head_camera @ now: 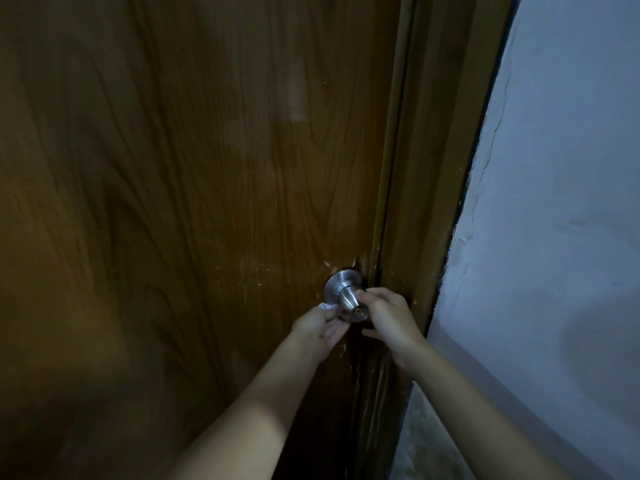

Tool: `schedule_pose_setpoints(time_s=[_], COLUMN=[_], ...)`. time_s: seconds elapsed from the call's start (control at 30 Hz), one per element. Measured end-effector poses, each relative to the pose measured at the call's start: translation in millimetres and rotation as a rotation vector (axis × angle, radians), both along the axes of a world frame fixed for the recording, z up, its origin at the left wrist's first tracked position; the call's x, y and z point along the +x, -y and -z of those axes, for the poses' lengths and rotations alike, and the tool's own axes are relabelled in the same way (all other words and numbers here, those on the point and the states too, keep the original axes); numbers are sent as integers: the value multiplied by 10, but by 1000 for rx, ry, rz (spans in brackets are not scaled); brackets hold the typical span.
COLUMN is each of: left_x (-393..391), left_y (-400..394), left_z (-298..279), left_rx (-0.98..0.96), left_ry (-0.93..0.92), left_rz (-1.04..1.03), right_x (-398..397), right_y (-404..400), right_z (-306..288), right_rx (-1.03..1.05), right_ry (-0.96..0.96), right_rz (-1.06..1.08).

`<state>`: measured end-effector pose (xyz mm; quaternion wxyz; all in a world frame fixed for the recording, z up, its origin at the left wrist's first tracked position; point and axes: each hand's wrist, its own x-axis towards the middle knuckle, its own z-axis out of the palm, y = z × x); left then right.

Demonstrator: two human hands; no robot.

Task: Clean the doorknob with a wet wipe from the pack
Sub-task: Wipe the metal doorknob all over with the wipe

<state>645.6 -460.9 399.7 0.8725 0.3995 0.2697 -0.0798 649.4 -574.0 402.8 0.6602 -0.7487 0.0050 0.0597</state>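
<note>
Two bare hands meet at a round metal doorknob (348, 299) set near the right edge of a brown wood-grain door (194, 188). The knob is silver, with a circular plate flat against the door and a keyhole in its near face.

The left hand (320, 330) comes in from the lower left and sits just left of and below the knob. Its fingers are curled narrow around a small white wet wipe (325, 307), of which only a crumpled corner shows above the thumb, touching the knob's left side by the plate. How much of the wipe is bunched inside the hand cannot be told.

The right hand (389, 318) comes in from the lower right. Its fingers (372, 295) are bent and close together against the right side of the knob, by its neck; whether they grip the metal or only rest on it cannot be told in the dim light.

To the right of the door stands the door frame (426, 202), and beyond it a pale wall (561, 202) with cracked paint along its edge.
</note>
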Motion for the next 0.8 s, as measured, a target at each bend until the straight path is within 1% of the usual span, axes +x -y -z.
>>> schedule_pose_setpoints(time_s=[0.13, 0.23, 0.43, 0.57, 0.67, 0.73, 0.8], left_x=[3, 20, -99, -84, 14, 30, 14], left_y=[-50, -97, -143, -50, -5, -10, -20], left_z=[6, 55, 154, 232, 124, 80, 65], left_rx=[35, 41, 25, 36, 48, 94, 184], left_ry=[27, 15, 115, 13, -22, -22, 0], left_rz=[-8, -65, -135, -89, -86, -113, -154], right_x=[24, 41, 72, 74, 80, 80, 82], right_y=[10, 4, 19, 43, 55, 57, 48], right_z=[-16, -8, 7, 31, 36, 35, 33], right_rx=[1, -4, 10, 19, 4, 1, 3], right_ry=[-1, -12, -26, -16, 0, 1, 2], right_rz=[-34, -35, -38, -42, -47, -51, -44])
